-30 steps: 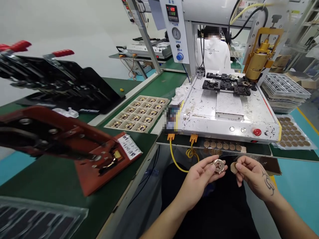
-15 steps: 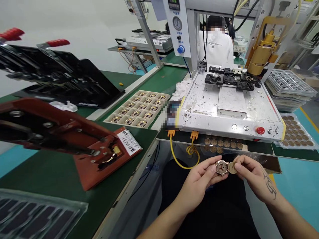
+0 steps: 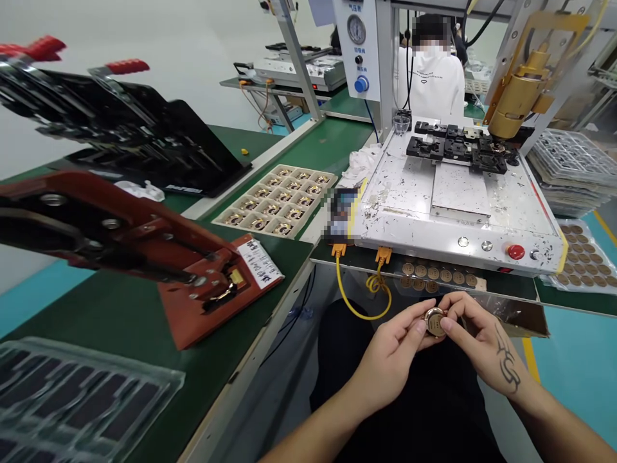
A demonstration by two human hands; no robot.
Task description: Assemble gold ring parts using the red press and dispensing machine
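Above my lap, my left hand [image 3: 393,350] grips a small rose-gold watch case [image 3: 425,315] by its left side, thumb on top. Over the case's opening lies a round brown disc [image 3: 436,323] with faint print. My right hand [image 3: 475,337] is closed at the right edge, its thumb on the disc and its fingers curled around the case's far side. The disc covers the inside of the case; whether it sits flush I cannot tell.
A white machine [image 3: 385,215] with a gold cylinder [image 3: 518,96] and red button [image 3: 515,251] stands ahead. Brown discs [image 3: 446,276] lie along its front edge. Left are a compartment tray [image 3: 224,222] of gold-coloured parts and a red lever press [image 3: 187,315]. Someone in white [image 3: 431,83] sits behind.
My right hand has moved left with the brown disc, which was beside the watch case and now lies over it. The view has shifted slightly.
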